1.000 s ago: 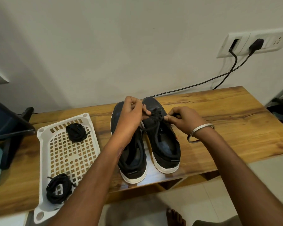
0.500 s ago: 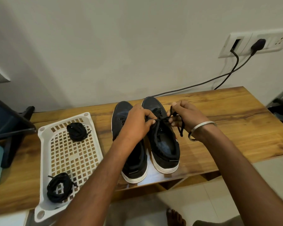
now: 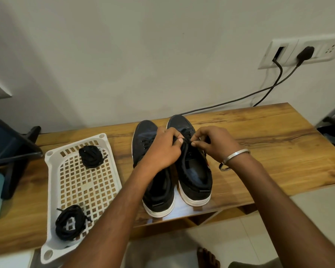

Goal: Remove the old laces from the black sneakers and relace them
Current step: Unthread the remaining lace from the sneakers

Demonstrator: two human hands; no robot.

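Two black sneakers with white soles stand side by side on the wooden table (image 3: 269, 136), toes toward the wall. Over the right sneaker (image 3: 195, 171) both hands meet at its lacing. My left hand (image 3: 162, 149) pinches the black lace (image 3: 186, 141) between thumb and fingers. My right hand (image 3: 213, 142) pinches the same lace from the other side, a metal bangle on its wrist. The left sneaker (image 3: 143, 136) is partly hidden under my left hand and forearm.
A white perforated tray (image 3: 81, 182) lies left of the shoes, holding one bundle of black laces (image 3: 92, 157) at its far end and another lace bundle (image 3: 70, 222) near its front. Black cables (image 3: 240, 99) run from a wall socket. A dark stand (image 3: 14, 151) is at far left.
My right hand has come down and left from a raised pull, meeting my left hand over the right sneaker's lacing. The loose lace end that hung below my right hand is no longer seen.
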